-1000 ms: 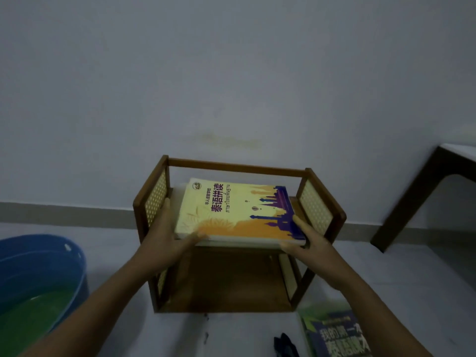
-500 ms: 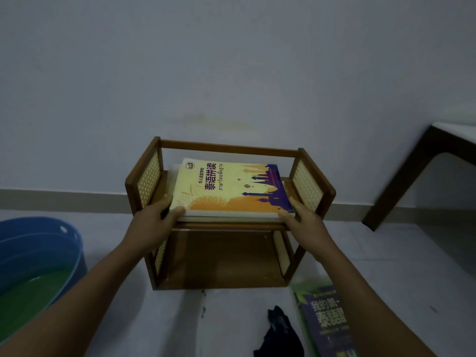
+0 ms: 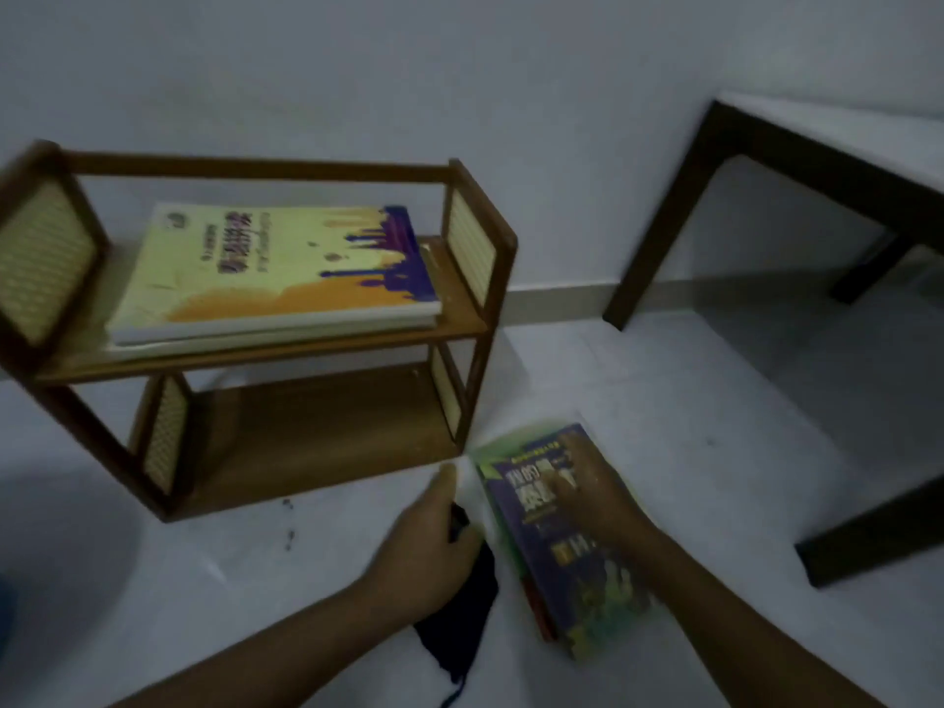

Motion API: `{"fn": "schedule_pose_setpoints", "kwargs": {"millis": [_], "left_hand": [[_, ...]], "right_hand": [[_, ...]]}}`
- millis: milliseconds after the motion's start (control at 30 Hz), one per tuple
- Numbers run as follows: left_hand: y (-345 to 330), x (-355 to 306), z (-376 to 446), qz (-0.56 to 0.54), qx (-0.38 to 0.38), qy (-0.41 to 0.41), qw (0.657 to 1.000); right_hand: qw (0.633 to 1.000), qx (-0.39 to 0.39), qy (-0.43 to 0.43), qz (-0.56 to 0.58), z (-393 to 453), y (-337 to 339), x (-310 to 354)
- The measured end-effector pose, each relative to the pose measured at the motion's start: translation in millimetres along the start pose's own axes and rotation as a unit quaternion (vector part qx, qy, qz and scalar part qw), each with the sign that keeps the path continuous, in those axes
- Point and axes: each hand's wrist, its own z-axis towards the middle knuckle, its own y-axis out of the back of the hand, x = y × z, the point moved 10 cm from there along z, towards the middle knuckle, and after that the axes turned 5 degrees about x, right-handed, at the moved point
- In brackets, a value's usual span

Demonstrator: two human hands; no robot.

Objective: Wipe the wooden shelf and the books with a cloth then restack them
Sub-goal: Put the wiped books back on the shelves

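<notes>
Head view, and it's blurry — the wooden shelf (image 3: 265,344) stands on the white floor (image 3: 689,411) against the wall, with a yellow book (image 3: 270,268) lying flat on its upper board, on top of another pale book (image 3: 276,335) whose edge just shows beneath. Lower board bare wood. Down in front, the left hand (image 3: 434,544) rests over a dark cloth (image 3: 459,620) on the floor, its fingers loosely extended; whether it actually grips the cloth, cannot tell. Just beside it, the right hand (image 3: 597,498) lies on a purple-and-green book (image 3: 577,564) on the floor, fingers spread flat across the cover — more books stacked under it. A dark table (image 3: 766,150) stands at the right.
</notes>
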Motion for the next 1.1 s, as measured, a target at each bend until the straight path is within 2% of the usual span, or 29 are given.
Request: {"fn": "schedule_pose_setpoints", "kwargs": {"millis": [67, 100, 200, 267, 333, 400, 500, 567, 633, 767, 833, 933, 1000, 1100], "left_hand": [[-75, 9, 26, -0.153, 0.083, 0.057, 0.983], [-105, 19, 40, -0.238, 0.1, 0.089, 0.962], [-160, 68, 76, -0.389, 0.051, 0.247, 0.886], [-184, 113, 97, -0.427, -0.001, 0.305, 0.851], [-203, 151, 114, -0.413, -0.038, 0.333, 0.847], [-199, 156, 115, -0.412, -0.081, 0.342, 0.841], [-178, 127, 101, -0.411, -0.128, 0.357, 0.829], [-180, 121, 101, -0.438, -0.101, 0.351, 0.821], [-183, 118, 104, -0.436, -0.058, 0.339, 0.832], [-167, 99, 96, -0.33, -0.023, 0.275, 0.903], [-140, 73, 90, -0.282, -0.007, 0.2, 0.938], [-63, 18, 69, -0.201, -0.025, 0.029, 0.979], [-11, -6, 46, -0.163, -0.052, -0.041, 0.984], [65, -24, 0, -0.118, -0.106, -0.09, 0.983]], "right_hand": [[0.995, 0.017, -0.096, -0.033, 9, -1, -87], [0.99, 0.029, -0.13, -0.05, 9, 2, -108], [0.972, 0.06, -0.207, -0.096, 6, 5, -148], [0.969, 0.062, -0.226, -0.076, 10, 1, -161], [0.969, 0.051, -0.23, -0.076, 15, -1, -166], [0.966, 0.04, -0.247, -0.065, 18, 3, -171], [0.955, 0.053, -0.271, 0.108, 15, 7, -186], [0.924, 0.072, -0.278, 0.254, 3, 5, -190], [0.897, 0.104, -0.271, 0.334, -15, 3, -186], [0.857, 0.163, -0.207, 0.443, -37, 8, -161], [0.86, 0.157, -0.149, 0.462, -40, 27, -132], [0.881, 0.132, -0.05, 0.452, -39, 53, -65], [0.891, 0.107, 0.01, 0.44, -35, 60, -16], [0.903, 0.084, 0.08, 0.413, -30, 54, 58]]}}
